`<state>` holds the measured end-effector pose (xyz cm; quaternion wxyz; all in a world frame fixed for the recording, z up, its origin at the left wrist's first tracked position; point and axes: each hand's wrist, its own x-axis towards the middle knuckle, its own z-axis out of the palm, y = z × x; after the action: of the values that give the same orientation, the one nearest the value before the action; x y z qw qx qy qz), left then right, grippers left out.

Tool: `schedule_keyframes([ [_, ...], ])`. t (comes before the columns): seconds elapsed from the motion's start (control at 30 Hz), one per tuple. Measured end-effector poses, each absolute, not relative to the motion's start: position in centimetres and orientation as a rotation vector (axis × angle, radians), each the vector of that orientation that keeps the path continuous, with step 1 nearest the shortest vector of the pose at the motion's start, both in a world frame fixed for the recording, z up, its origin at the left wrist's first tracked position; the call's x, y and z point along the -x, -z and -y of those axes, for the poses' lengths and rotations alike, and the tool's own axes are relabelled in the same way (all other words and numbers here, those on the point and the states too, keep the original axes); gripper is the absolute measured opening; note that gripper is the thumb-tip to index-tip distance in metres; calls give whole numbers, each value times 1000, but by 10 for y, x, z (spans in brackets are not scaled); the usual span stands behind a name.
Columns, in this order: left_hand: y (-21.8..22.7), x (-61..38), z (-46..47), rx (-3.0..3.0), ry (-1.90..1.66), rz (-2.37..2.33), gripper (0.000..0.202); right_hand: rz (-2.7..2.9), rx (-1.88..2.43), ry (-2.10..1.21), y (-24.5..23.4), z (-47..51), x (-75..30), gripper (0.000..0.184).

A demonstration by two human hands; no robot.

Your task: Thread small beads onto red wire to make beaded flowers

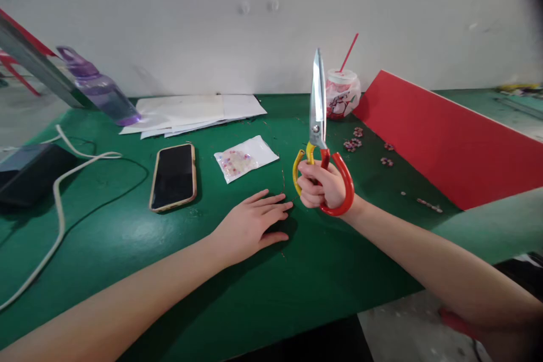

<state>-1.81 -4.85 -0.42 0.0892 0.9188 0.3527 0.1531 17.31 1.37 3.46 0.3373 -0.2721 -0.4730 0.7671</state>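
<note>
purple bottle (104, 93) | white papers (182, 110) | dark-screened phone (173, 177) | red straw (349, 52) in cup (339, 100) | white cable (61, 212)

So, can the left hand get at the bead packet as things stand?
Probably yes: the left hand, seemingly empty, lies near the bead packet with nothing visible between them; the scissors are held off to the right.
</note>
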Motion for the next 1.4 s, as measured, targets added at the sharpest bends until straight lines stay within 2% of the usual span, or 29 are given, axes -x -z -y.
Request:
schedule_keyframes([
  [0.23,7,18,44,-2793,-443,-1040,39,1316,881,-2056,-12,-19,-163,39],
  [0.53,7,19,47,-2770,-445,-1056,38,1281,996,-2053,-19,-24,-162,41],
  [0.7,7,20,47,-2751,-473,-1045,36,1290,1072,-1791,-17,-38,-180,34],
  [0.8,6,20,47,-2750,-473,-1044,35,1251,1021,-1761,-15,-45,-190,38],
  [0.97,5,20,47,-2763,-456,-1056,36,1326,1005,-1739,-20,-35,-186,30],
  [1.1,5,20,46,-2778,-434,-1052,37,1373,863,-1665,-30,-14,-179,32],
  [1.23,4,20,46,-2790,-401,-1047,38,1336,804,-1858,-28,-1,-168,33],
  [1.4,5,19,47,-2789,-408,-1073,38,1342,991,-1933,-14,-18,-165,33],
])
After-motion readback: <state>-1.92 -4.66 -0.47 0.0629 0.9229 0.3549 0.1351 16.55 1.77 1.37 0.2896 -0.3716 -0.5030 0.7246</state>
